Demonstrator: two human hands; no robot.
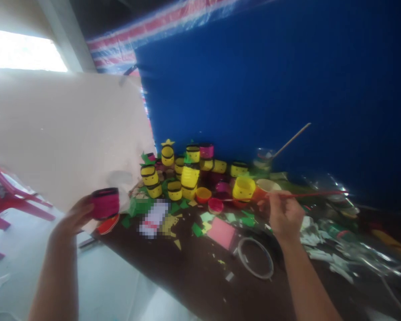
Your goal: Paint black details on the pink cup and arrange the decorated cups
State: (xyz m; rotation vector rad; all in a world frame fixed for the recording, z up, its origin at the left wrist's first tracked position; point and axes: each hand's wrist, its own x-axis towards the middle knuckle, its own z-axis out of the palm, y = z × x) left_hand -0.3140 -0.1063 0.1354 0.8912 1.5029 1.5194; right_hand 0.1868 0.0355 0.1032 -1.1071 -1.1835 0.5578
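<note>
On the left, my left hand (79,214) grips a magenta cup (106,204) with a black rim, held off the table's left edge. My right hand (285,216) pinches a thin red brush (314,194), which lies nearly level and points left over the small pots. Below its tip stands a small pot of pink paint (215,205). An orange pot (203,195) and a yellow cup (243,188) stand beside it. Several yellow cups with black bands (190,176) are grouped farther back, some stacked, some with green or star-shaped tops.
The dark table (187,272) bears green and yellow scraps, a pink pad (221,232) and a tape ring (255,258). Clear plastic and white scraps (321,240) lie at right. A stick (292,140) rises from a clear container. Red chairs (16,200) stand at left; a blue wall (270,80) is behind.
</note>
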